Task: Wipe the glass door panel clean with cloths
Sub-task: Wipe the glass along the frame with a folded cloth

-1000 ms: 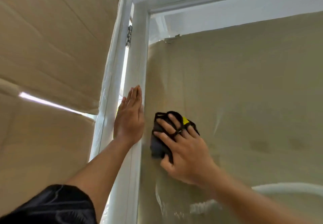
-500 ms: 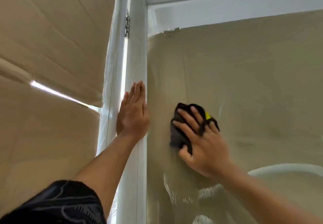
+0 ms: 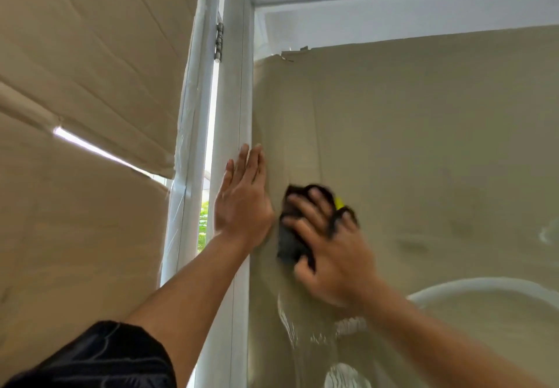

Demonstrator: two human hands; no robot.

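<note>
Figure: wiping the upper left part of a glass door panel point(image 3: 423, 151), seen from behind the person.

The left hand point(image 3: 242, 203) lies flat on the white door frame point(image 3: 231, 100), fingers point(image 3: 252, 163) straight, released and together, grasping nothing; its right edge overlaps the glass. The right hand point(image 3: 332, 254) presses a bunched black cloth point(image 3: 290, 242) with a yellow tag point(image 3: 339, 203) against the glass just right of the left hand. Its fingers point(image 3: 317, 206) are spread and bent over the cloth, folds showing between them, so it grasps the cloth while pushing. The hand is motion-blurred. A hinge point(image 3: 219, 42) sits high on the frame, and tan sheeting point(image 3: 393, 91) covers the far side of the glass.

Technique: the step in hand appears to be a sideways stroke along the frame edge. It is probably done best with even pressure, overlapping passes, and the cloth run right into the join of glass and frame, where dirt tends to gather. The braced left hand likely steadies the door against the push. Bright streaks low on the panel may be reflections.

Change: 0.5 s ago the cloth sat well right of the frame; now it is back beside it, close to where it was 1 s ago. The left hand has stayed flat on the frame.
</note>
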